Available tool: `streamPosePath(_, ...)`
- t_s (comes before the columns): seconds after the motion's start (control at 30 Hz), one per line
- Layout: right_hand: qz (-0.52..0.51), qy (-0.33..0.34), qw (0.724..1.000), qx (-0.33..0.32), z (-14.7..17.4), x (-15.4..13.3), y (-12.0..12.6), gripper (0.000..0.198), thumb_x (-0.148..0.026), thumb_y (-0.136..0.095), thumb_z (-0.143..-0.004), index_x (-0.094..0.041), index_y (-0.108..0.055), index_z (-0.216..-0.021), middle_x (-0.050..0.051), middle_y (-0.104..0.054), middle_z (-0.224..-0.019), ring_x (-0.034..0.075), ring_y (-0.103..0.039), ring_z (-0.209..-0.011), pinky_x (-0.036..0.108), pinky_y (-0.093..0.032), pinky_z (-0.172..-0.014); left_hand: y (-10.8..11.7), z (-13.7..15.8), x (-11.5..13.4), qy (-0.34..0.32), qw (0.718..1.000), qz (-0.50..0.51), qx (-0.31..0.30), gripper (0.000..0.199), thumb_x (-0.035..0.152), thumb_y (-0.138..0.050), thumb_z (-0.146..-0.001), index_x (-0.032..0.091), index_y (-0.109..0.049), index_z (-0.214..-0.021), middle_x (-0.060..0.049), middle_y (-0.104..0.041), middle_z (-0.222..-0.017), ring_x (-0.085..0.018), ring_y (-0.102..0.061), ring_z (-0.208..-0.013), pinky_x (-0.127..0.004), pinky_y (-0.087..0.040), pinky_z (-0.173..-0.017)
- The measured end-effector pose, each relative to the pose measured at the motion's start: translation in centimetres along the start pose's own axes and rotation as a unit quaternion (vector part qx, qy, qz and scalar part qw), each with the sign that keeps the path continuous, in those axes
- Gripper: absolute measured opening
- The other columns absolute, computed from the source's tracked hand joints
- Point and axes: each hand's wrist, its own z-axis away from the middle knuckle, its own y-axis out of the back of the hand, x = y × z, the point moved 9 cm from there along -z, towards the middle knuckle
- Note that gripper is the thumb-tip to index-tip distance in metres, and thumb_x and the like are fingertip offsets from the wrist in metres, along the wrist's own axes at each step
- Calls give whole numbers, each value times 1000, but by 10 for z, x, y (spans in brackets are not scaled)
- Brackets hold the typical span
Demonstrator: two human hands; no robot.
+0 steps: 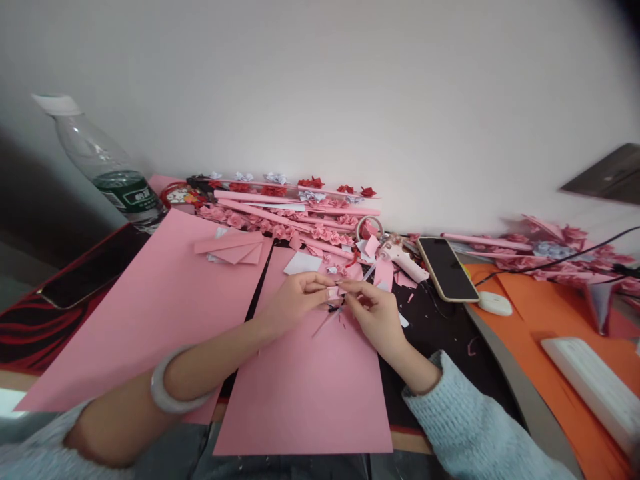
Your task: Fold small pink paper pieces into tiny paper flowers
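Note:
Both hands meet over a pink paper sheet (310, 400), fingertips close together. My left hand (295, 303) is closed in a pinch on a small folded piece of pink paper (332, 293). From the other side, my right hand (373, 313) pinches the same piece, its remaining fingers curled. Just below the fingertips lies a thin pointed blade (327, 323), perhaps scissors, its handles hidden by the hands. Behind the hands sits a white paper square (303, 263). A pale pink glue gun (403, 257) rests beyond my right hand.
A water bottle (107, 167) stands at back left. Folded pink papers (233, 247) lie on another large pink sheet (165, 313). Paper flowers (280, 217) line the wall. Right are a phone (447, 270), a white earbud case (495, 303), orange sheets (530, 347) and a white power strip (590, 390).

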Motion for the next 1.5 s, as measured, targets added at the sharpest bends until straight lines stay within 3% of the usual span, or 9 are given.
streamPosePath(0.2, 42, 38, 998, 4, 0, -8, 0, 20, -18, -53, -80, -19, -69, -92, 8, -71, -93, 16, -66, -64, 26, -52, -54, 3, -1, -2, 7, 1000, 15, 9, 25, 25, -67, -73, 13, -57, -93, -7, -71, -84, -18, -68, -80, -34, -52, -78)
streamPosePath(0.47, 112, 103, 988, -36, 2, -23, -5, 33, -9, -48, -74, -16, -64, -102, 9, -71, -93, 12, -63, -58, 25, -53, -56, 9, -1, -1, 10, 999, 19, 30, 23, 25, -64, -76, 14, -55, -94, -8, -70, -85, -20, -68, -81, -34, -53, -77)
streamPosePath(0.97, 165, 134, 976, -56, 6, -22, -11, 37, -9, -46, -76, -19, -61, -109, 7, -70, -89, 16, -64, -68, 28, -53, -64, 9, -2, -2, 16, 999, 32, 34, 23, 25, -65, -75, 13, -56, -92, -8, -70, -84, -19, -68, -81, -34, -52, -79)
streamPosePath(1.27, 154, 129, 978, -63, 7, -22, -12, 39, -10, -46, -77, -16, -60, -112, 8, -70, -90, 15, -63, -65, 28, -52, -63, 9, -2, -1, 6, 999, 13, 29, 23, 24, -65, -75, 14, -55, -92, -7, -70, -83, -18, -67, -81, -31, -53, -76)
streamPosePath(1.4, 97, 74, 991, -61, 4, -19, -6, 36, -10, -40, -82, -18, -57, -113, 7, -68, -95, 11, -58, -56, 23, -47, -55, 9, -2, -1, -7, 1000, -2, 24, 21, 23, -64, -76, 15, -55, -93, -7, -70, -85, -20, -68, -82, -32, -54, -75)
streamPosePath(1.5, 56, 28, 997, -34, 0, -13, 2, 25, -16, -38, -88, -17, -54, -107, 5, -64, -84, 11, -54, -56, 22, -42, -52, 3, -2, 2, -13, 1000, -4, 1, 25, 24, -65, -74, 16, -54, -95, -5, -70, -84, -21, -69, -76, -34, -55, -72)
